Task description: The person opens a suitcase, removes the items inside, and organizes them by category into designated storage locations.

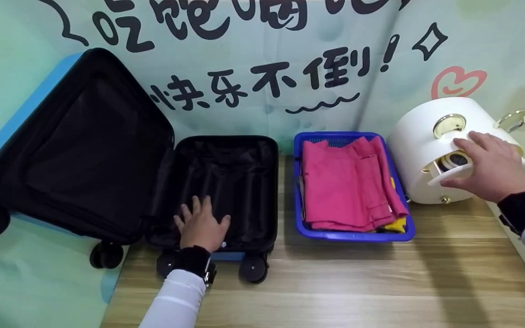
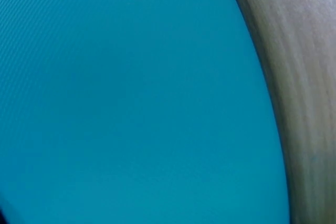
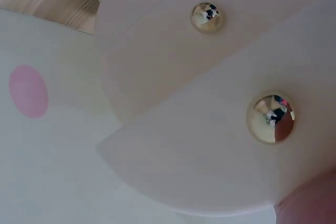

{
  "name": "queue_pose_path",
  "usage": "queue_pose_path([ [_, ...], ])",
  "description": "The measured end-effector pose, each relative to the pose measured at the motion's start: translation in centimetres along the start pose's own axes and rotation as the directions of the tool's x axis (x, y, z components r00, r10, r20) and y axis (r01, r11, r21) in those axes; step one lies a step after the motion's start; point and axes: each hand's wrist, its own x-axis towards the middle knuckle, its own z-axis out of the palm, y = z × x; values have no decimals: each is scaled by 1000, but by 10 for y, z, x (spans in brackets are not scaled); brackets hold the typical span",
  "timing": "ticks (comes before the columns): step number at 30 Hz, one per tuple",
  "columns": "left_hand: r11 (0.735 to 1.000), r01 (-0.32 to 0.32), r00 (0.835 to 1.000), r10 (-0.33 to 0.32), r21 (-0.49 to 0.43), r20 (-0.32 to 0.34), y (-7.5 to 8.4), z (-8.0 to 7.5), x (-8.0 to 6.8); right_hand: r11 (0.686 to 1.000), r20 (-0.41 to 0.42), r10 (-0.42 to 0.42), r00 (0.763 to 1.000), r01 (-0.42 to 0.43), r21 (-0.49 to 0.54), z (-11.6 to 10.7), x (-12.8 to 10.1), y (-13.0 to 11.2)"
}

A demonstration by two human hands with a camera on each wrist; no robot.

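The white round case (image 1: 431,146) stands at the right end of the wooden table (image 1: 358,282), against the wall, with one swing-out drawer (image 1: 460,175) turned partly open; the right hand (image 1: 490,166) lies over that drawer with fingers spread and fairly straight, touching its top edge rather than curling round it. Gold knobs (image 3: 270,118) stud the drawer fronts (the right wrist view shows two, close up). Just left of the case sits a blue basket (image 1: 351,234) holding folded pink clothes (image 1: 347,182). Further left, a small blue suitcase (image 1: 226,187) lies open, black-lined, its lid (image 1: 80,146) propped against the wall. The left hand (image 1: 202,225) rests flat inside its lower half, fingers spread, holding nothing.
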Motion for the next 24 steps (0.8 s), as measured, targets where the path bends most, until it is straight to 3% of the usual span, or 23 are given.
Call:
queue_pose_path([
  [8,1000,3,1000,-3,-2,1,0,1,0,1000,-94,16,995,-15,16,7,3,-4],
  [16,1000,-2,1000,2,4,-4,-1,2,0,999,-217,40,975,-31,42,21,5,-5],
  [24,1000,-3,1000,3,3,-4,-3,1,0,999,-269,38,962,-34,22,27,8,-7],
])
